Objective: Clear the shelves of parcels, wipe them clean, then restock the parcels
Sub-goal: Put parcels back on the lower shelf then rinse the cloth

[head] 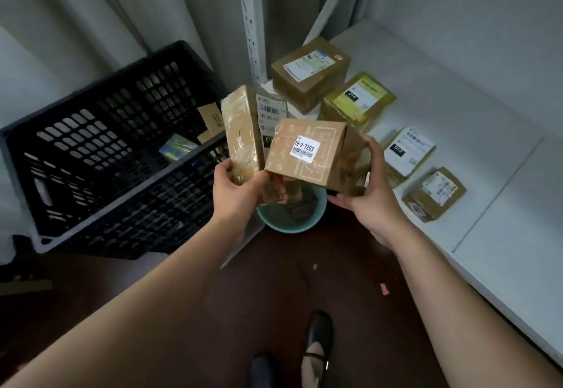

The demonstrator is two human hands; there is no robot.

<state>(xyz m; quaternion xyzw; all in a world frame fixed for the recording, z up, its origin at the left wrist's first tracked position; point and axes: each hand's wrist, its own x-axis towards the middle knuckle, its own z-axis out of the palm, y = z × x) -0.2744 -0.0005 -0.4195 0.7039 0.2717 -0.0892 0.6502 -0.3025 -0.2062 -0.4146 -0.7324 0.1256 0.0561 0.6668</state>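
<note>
Crate: a big black plastic crate (100,156) sits on the floor at the left, with a few small things down inside it
Left hand: the left hand (234,195) is curled round the bottom end of a tall brown box (240,131), thumb in front, and holds it standing up in the air
Tall box: it is wrapped in shiny tape and has a white label with a bar code on its right side
Bowl: a blue-green bowl (316,217) sits on the floor under the boxes, with something dark in it
Small box: a brown box with a white sticker (307,153) is in the air, touching the tall box
Right hand: the right hand (368,195) holds the small box, thumb on its right side and fingers tucked under it
Shelf: the white shelf (457,144) is low at the right
Parcels on shelf: five parcels lie on it in a row from back to front: a brown one (310,73), a yellow one (359,101), a flat white one (408,153) and a small brown one (432,192)
Floor: dark brown floor (350,281), with black shoes (316,336) at the bottom
</note>
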